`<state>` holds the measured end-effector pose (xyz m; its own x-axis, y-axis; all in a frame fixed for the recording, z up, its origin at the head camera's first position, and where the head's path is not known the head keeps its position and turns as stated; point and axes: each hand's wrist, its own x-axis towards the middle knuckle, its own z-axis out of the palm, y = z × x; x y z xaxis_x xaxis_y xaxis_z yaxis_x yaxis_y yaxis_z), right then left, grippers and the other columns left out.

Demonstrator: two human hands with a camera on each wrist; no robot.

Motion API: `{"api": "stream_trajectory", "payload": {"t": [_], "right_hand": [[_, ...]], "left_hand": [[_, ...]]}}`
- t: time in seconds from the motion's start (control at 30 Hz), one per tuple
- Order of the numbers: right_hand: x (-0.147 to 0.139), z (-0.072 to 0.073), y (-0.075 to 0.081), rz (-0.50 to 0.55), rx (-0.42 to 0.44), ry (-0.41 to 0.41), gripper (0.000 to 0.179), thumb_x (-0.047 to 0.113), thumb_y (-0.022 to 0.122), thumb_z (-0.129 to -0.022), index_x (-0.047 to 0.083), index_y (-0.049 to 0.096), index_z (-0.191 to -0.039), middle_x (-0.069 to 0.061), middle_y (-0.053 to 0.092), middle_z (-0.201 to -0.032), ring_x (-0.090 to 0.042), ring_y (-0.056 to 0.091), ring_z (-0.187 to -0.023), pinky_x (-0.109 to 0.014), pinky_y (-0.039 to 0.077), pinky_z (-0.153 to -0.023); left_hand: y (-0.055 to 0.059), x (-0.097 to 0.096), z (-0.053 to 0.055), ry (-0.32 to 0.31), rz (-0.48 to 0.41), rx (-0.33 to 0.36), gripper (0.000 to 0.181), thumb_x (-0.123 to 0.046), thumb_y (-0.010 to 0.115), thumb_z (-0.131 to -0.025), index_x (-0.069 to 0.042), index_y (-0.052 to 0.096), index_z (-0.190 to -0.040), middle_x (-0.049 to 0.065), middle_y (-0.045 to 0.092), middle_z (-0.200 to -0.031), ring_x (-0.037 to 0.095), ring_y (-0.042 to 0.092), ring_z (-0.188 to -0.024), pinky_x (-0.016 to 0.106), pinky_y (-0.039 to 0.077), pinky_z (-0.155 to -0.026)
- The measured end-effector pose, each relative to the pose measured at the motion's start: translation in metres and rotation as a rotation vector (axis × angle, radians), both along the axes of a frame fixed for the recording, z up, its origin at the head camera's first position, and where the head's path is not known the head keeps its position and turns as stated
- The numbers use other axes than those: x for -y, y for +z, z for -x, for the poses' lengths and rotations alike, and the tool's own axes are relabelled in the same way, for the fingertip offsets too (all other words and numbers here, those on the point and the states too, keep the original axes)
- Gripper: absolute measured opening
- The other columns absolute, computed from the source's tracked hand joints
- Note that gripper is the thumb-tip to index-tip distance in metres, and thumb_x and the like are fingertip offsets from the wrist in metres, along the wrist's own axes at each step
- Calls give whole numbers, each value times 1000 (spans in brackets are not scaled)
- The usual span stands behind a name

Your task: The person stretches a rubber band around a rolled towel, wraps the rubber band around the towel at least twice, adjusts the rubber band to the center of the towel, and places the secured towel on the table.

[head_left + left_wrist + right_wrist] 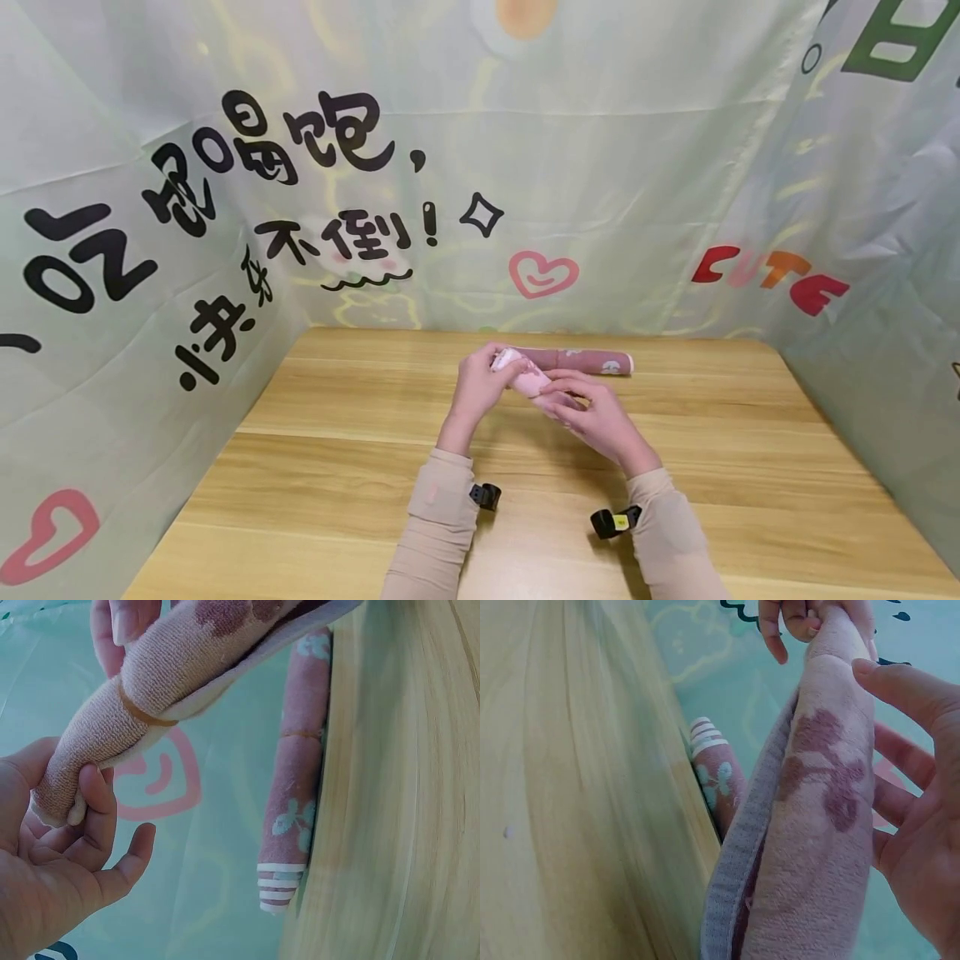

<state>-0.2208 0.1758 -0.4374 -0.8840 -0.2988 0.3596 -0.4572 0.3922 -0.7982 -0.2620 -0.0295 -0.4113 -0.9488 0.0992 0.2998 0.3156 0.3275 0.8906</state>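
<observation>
A light pink rolled towel (529, 381) with a darker pattern is held above the table, slanting between both hands. My left hand (477, 385) pinches its upper end between thumb and fingers, as the left wrist view shows. Around the roll near that end runs a thin brown band (139, 711). My right hand (602, 419) holds the roll further along, its thumb (900, 684) near the band and its other fingers behind. One edge of the towel hangs loose from the roll in the right wrist view.
A second rolled towel (600, 362), dark pink with light motifs and a striped end, lies on the wooden table (360, 467) behind the hands. A thin band circles its middle. Printed fabric walls (630, 183) enclose the table at the back and both sides.
</observation>
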Motion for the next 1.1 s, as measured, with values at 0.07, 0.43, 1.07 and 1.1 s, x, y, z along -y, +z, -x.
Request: {"api": "stream_trajectory", "payload": {"t": [0.07,0.43,1.07,1.1], "right_hand": [[2,3,-2,-52,-71,-12,15,16,73,-87,18,71,-102,-5,62,-129,-23,58,-119,-33,53,-95],[17,7,-6,-326,-393,-118,26,20,80,-80,13,54,-79,-9,64,-111,-24,61,-99,-41,54,-85],[18,8,-12,-368,-442,-82,30,24,79,-81,14,51,-75,-10,65,-113,-28,58,-107,-45,50,-92],[17,8,-12,-372,-438,-72,32,24,78,-82,14,49,-74,-9,65,-112,-26,57,-106,-43,50,-90]], "left_hand": [[0,-2,0,-4,-14,8,28,-26,75,-84,-5,70,-102,14,70,-88,10,59,-62,25,55,-55],[0,-6,-2,10,5,9,27,-24,75,-84,-2,71,-99,15,69,-87,11,58,-63,23,53,-51],[-1,2,2,44,-64,81,29,-23,76,-83,-1,70,-101,16,70,-84,11,59,-58,30,57,-54],[0,3,2,52,-64,77,29,-23,76,-83,-1,70,-101,16,70,-83,11,59,-57,31,57,-54]]}}
